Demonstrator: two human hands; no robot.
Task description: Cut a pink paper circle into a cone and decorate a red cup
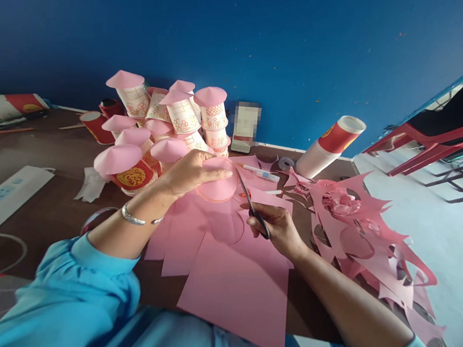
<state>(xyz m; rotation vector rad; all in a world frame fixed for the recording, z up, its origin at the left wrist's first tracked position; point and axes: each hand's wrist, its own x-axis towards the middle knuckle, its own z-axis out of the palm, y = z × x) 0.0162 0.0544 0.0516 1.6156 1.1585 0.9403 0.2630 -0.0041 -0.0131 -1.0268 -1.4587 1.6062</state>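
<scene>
My left hand point(193, 173) pinches a pink paper circle point(217, 188) between thumb and fingers, holding it above the sheets. In my right hand point(277, 225) is a pair of scissors point(258, 215) with dark handles, its blades pointing up toward the circle's right edge. Whether the blades touch the paper I cannot tell. Below both hands lie overlapping pink paper sheets point(242, 292), one reaching over the table's front edge. Just left of the circle stand several paper cups point(182, 119) with drawn patterns, topped by pink paper cones point(118, 159).
Pink paper offcuts point(362, 242) cover the table's right side. Behind them leans a stack of paper cups point(325, 149), beside a tape roll point(287, 163). Markers point(261, 173) lie behind the scissors. A white power strip point(9, 199) is at left; a blue wall point(288, 65) rises behind.
</scene>
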